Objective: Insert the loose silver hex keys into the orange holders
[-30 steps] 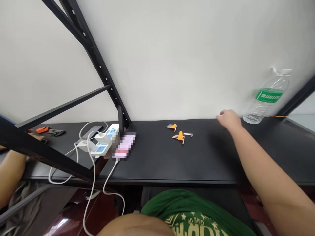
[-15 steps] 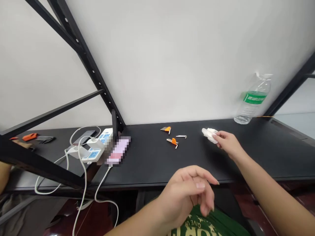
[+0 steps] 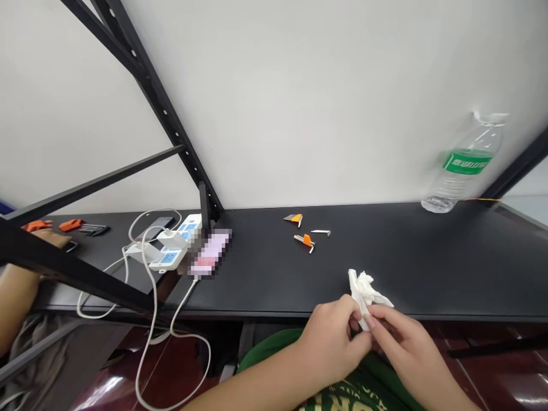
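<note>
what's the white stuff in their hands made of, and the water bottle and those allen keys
The white wad in the left hand and right hand looks like tissue paper: matte, crumpled. The water bottle seems thin see-through plastic. The allen keys look like shiny steel, with orange plastic holders, though small here.

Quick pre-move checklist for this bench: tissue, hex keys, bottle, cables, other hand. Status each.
1. The white tissue is held: ok, pinched between the fingers of the left hand and right hand.
2. The orange-handled hex key sets are apart from the hands: ok, further back on the black bench top.
3. The water bottle has its cap on: cannot tell.
4. The white cable stays on the bench top: not ok, it droops over the front edge.
5. The other person's hand is apart from these hands: ok, far left.
</note>
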`<state>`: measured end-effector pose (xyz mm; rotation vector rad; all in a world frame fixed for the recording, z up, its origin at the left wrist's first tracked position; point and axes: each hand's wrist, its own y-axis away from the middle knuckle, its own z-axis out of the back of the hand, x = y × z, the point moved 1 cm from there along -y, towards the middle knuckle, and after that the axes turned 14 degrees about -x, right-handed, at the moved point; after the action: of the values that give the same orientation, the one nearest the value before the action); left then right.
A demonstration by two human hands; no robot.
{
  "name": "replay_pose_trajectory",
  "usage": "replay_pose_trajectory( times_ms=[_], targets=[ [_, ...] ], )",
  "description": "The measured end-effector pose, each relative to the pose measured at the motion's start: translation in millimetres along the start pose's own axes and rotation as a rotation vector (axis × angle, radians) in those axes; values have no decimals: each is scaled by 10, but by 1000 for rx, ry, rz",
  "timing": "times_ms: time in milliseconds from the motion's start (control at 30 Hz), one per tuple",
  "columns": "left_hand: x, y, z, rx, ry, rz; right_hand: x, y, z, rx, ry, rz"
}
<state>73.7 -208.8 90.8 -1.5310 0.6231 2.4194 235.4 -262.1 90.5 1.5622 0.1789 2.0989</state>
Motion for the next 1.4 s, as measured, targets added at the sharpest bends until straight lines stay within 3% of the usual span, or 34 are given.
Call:
replay_pose_trajectory(
  times_ms=[200,300,533,667,767,867,933,1033,1100,1200,1300,1400],
  targets=[
    [-4,-91,43,17,-192,-279,-153,0,3,-48,-4,-34],
    [-8,-115,49,43,-284,-288,-179,36,41,-44,20,-31],
    [-24,-125,12,178,-390,-376,-87,27,26,97,-58,-109],
    [-90,-207,62,163,-356,-388,-83,-39,21,99,-156,-145],
    [-173,-315,188,212,-250,-353,-107,-120,95,-40,-213,-158],
    [-198,-507,418,216,-237,-407,-136,-311,331,-261,-141,-110],
    [-131,-710,626,110,-296,-453,-147,-541,582,-435,64,-31],
    [116,-1095,957,-134,-393,-391,-161,-1024,947,-632,392,61],
    [335,-1333,1112,-171,-458,-334,-160,-1380,1034,-566,649,147],
    [640,-1568,1168,-64,-479,-342,-102,-1832,804,-457,864,320],
    [852,-1665,1088,-34,-426,-319,37,-2127,228,-141,794,495],
    [965,-1692,1022,-40,-394,-315,210,-2297,-334,83,810,563]
  ],
)
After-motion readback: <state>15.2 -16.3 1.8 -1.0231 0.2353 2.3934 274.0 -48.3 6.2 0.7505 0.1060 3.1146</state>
